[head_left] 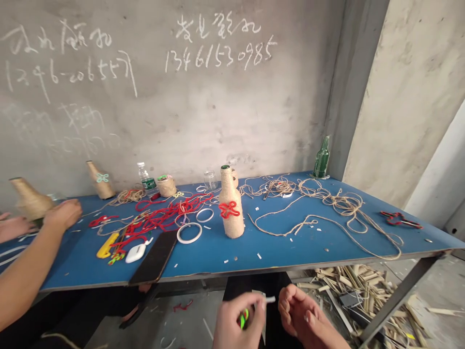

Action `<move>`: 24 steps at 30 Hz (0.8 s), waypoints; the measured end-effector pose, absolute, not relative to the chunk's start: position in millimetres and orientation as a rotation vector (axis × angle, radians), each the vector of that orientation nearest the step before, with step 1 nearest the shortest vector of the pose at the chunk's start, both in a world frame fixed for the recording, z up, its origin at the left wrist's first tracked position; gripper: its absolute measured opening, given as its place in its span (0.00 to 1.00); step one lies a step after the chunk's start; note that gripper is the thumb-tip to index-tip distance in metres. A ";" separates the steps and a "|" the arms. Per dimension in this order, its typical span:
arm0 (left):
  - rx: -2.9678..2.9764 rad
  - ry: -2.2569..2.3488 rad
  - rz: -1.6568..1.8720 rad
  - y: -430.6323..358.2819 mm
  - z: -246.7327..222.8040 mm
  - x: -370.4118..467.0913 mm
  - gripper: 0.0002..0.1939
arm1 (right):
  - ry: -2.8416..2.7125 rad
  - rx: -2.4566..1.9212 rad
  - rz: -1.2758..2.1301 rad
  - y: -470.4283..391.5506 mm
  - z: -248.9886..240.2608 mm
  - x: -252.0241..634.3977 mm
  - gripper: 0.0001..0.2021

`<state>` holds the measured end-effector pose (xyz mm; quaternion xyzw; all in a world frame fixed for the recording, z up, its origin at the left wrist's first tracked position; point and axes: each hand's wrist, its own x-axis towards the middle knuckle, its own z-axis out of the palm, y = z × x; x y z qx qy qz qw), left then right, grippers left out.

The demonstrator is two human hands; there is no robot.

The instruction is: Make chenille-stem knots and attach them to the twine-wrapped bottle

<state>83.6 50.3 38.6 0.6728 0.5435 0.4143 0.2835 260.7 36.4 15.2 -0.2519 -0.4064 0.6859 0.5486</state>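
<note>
My left hand (238,320) is below the table's front edge, its thumb and forefinger pinching a small white strip (269,299). A bit of green and orange cord (243,318) shows inside that hand. Just to its right, my right hand (307,315) has its palm turned up and fingers curved, with nothing visible in it. Beyond both hands, a twine-wrapped bottle (232,220) stands upright on the blue table (276,257), with a red cord knot (229,209) on its front.
Red cords (170,211), white rings (189,233), a black phone (154,257) and a white case (135,252) lie left. Loose twine (348,206), pliers (399,219) and a green bottle (321,157) are right. Another person's hands hold a wrapped bottle (31,196) far left.
</note>
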 end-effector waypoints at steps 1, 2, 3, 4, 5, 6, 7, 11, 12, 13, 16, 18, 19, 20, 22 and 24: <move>2.001 1.453 1.084 63.3 54.8 84.5 0.18 | -0.977 -0.616 1.596 37.1 19.9 264.8 0.29; 2.203 1.513 1.009 78.0 70.6 86.7 0.20 | -0.984 -0.639 1.564 37.7 23.8 268.8 0.28; 2.397 1.629 0.857 93.4 84.9 90.0 0.20 | -0.976 -0.663 1.526 38.2 26.6 272.6 0.28; 2.543 1.728 0.663 108.8 96.8 94.1 0.20 | -0.961 -0.684 1.488 38.6 28.2 276.3 0.28; 2.600 1.754 0.569 123.1 105.6 98.3 0.18 | -0.946 -0.696 1.452 38.8 28.7 279.8 0.28; 2.638 1.772 0.488 135.3 111.1 102.0 0.19 | -0.937 -0.697 1.422 38.9 28.2 283.3 0.28; 2.662 1.768 0.433 145.0 113.6 104.6 0.22 | -0.938 -0.701 1.397 38.7 27.1 286.6 0.28; 2.705 1.729 0.356 158.2 105.4 100.2 0.20 | -0.963 -0.763 1.340 35.1 22.4 293.9 0.26; 2.699 1.746 0.351 157.4 102.2 96.6 0.16 | -0.947 -0.770 1.332 33.9 22.2 293.4 0.26; 2.684 1.773 0.351 156.0 99.4 92.9 0.15 | -0.925 -0.770 1.327 32.9 22.5 292.0 0.25; 2.594 1.872 0.398 152.0 94.0 84.1 0.10 | -0.884 -0.760 1.324 31.8 25.0 284.1 0.24; 2.520 1.919 0.447 150.3 91.8 79.1 0.06 | -0.877 -0.751 1.334 32.0 26.7 278.8 0.24; 2.489 1.933 0.469 149.5 90.7 76.3 0.07 | -0.876 -0.748 1.336 32.0 27.2 276.9 0.24; 2.466 1.939 0.486 148.6 89.8 72.9 0.09 | -0.878 -0.747 1.337 31.9 27.4 275.8 0.24; 2.434 1.934 0.508 145.8 88.2 64.8 0.11 | -0.885 -0.751 1.335 31.3 26.8 275.8 0.23; 2.415 1.935 0.527 139.9 87.2 56.4 0.13 | -0.901 -0.759 1.336 31.3 24.5 278.1 0.22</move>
